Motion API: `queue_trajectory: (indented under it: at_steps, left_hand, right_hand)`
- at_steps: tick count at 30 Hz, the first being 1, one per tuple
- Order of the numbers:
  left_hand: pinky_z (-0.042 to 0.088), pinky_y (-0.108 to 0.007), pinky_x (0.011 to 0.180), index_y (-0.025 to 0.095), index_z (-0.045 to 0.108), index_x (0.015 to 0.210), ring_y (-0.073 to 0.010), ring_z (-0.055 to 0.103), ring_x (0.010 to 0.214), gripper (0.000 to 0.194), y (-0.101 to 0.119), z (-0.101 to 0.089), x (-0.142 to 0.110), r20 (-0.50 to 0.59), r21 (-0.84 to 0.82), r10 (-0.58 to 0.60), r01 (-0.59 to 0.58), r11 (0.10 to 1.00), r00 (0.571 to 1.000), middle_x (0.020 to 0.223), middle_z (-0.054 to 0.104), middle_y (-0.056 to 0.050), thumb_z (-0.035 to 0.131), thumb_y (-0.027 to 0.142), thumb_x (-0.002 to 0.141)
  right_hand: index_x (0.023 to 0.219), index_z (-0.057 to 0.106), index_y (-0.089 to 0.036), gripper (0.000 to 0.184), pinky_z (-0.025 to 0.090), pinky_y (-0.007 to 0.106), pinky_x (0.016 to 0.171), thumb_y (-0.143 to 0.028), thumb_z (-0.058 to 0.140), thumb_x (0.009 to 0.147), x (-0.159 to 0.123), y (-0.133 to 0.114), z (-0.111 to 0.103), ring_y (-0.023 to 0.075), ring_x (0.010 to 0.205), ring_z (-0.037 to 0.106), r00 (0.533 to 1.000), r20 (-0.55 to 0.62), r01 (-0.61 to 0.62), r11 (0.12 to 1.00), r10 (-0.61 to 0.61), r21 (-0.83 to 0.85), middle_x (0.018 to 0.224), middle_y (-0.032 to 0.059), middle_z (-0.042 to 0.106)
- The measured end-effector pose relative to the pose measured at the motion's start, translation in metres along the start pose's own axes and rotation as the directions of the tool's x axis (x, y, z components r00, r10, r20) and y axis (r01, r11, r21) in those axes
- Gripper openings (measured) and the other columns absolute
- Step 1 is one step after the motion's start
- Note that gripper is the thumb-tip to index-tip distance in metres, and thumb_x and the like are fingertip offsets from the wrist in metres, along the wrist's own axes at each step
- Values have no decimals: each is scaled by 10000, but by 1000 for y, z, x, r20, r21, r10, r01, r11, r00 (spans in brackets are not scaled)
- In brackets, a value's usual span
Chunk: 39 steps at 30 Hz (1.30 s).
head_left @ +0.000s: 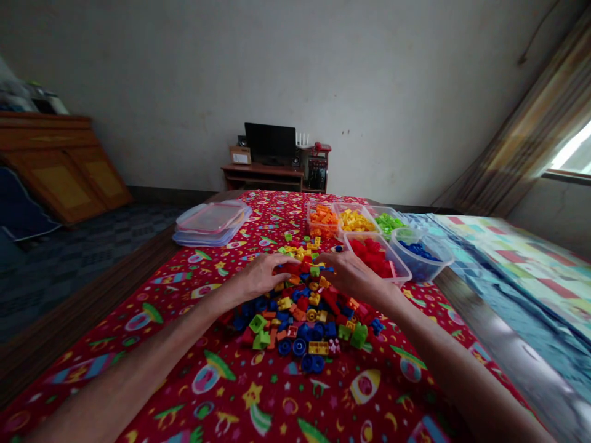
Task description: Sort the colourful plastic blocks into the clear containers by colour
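Note:
A mixed heap of toy building bricks [300, 314] in red, blue, yellow, orange and green lies on the red patterned tablecloth. At the heap's far left side is my left hand [263, 274], its thumb and fingers apart over some red bricks. My right hand [349, 272] reaches into the far right side of the heap, palm down. Its fingertips are mostly hidden behind the hand, near small blue and red pieces, so I cannot make out a hold. Loose yellow bricks [300, 251] lie just beyond both hands.
Right of the heap stand clear plastic tubs of orange bricks [323, 215], yellow bricks [354, 221], green bricks [386, 223], red bricks [373, 255] and blue bricks [418, 249]. Stacked clear lids [212, 220] lie at the left. A bed [521, 264] adjoins the table's right side.

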<state>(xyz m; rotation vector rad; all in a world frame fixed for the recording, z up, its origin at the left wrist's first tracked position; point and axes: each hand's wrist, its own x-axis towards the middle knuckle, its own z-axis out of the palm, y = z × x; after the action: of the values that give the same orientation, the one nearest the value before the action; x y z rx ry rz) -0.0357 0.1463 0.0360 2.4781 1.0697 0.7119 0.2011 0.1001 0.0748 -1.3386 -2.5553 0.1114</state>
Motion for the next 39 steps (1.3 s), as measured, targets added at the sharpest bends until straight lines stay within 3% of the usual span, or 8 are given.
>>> queue_trajectory:
  at_steps: [5, 9, 13, 20, 27, 31, 36, 39]
  left_hand:
    - [463, -401, 974, 218, 664, 1128, -251, 609, 1082, 372, -1, 6, -1, -8, 117, 58, -57, 991, 998, 1142, 684, -85, 618, 423, 822]
    - [441, -404, 1002, 222, 621, 1196, -275, 527, 1187, 475, -7, 10, -7, 123, 154, 94, -113, 982, 988, 1263, 599, -107, 678, 428, 773]
    - [437, -379, 1017, 208, 620, 1168, -244, 532, 1186, 353, -10, 9, -11, 130, 130, 67, -84, 988, 989, 1279, 571, -108, 589, 267, 821]
    - [421, -413, 1046, 174, 633, 1141, -254, 515, 1224, 419, -7, -1, -2, -18, 188, 36, -32, 982, 999, 1307, 562, -121, 498, 141, 746]
    - [497, -343, 923, 226, 698, 916, -204, 643, 976, 260, 1, -11, -2, 56, 127, 59, -66, 990, 997, 1024, 709, -41, 488, 197, 766]
    - [498, -332, 876, 217, 677, 913, -207, 643, 942, 197, 0, -6, -3, 49, 127, 88, -94, 987, 995, 998, 698, -55, 553, 212, 759]
    - [512, -290, 727, 200, 629, 761, -181, 633, 743, 69, 1, -2, -2, -4, 164, 23, -23, 986, 1000, 790, 663, -28, 564, 179, 754]
    - [522, -303, 748, 204, 643, 886, -191, 638, 787, 148, 3, -2, 0, -75, 175, 0, 14, 984, 997, 877, 675, -36, 562, 198, 763]
  right_hand:
    - [1001, 627, -160, 172, 383, 255, 673, -175, 492, 895, 0, -6, 5, 151, 807, 588, 996, -72, 62, 998, -60, 30, 916, 87, 672]
    - [969, 622, -159, 149, 388, 257, 694, -138, 539, 847, 3, -2, 22, 158, 835, 570, 984, 2, 178, 984, -178, 17, 924, 85, 659]
    - [863, 617, -149, 206, 332, 235, 612, -26, 469, 788, 7, 11, 28, 114, 679, 509, 992, 6, 124, 991, -125, 42, 762, 39, 625]
    - [805, 615, -138, 179, 286, 231, 574, -49, 460, 804, 4, 7, 3, 84, 574, 432, 1000, 28, 2, 1000, -3, 30, 669, 21, 593]
    - [1014, 623, -177, 175, 352, 255, 652, -220, 527, 873, -2, 10, 23, 156, 791, 579, 996, 62, 69, 986, -61, -153, 925, 88, 657]
    - [1005, 610, -170, 202, 362, 254, 683, -128, 480, 856, -3, 16, 32, 150, 799, 576, 996, 41, 86, 986, -81, -140, 901, 72, 654]
    - [937, 581, -158, 142, 346, 250, 686, -129, 501, 823, -3, 18, 26, 137, 758, 538, 996, -26, 87, 990, -91, -113, 862, 60, 639]
    - [968, 562, -147, 141, 351, 250, 694, -151, 508, 839, -2, 16, 18, 145, 800, 533, 994, -59, 91, 992, -96, -85, 925, 83, 636]
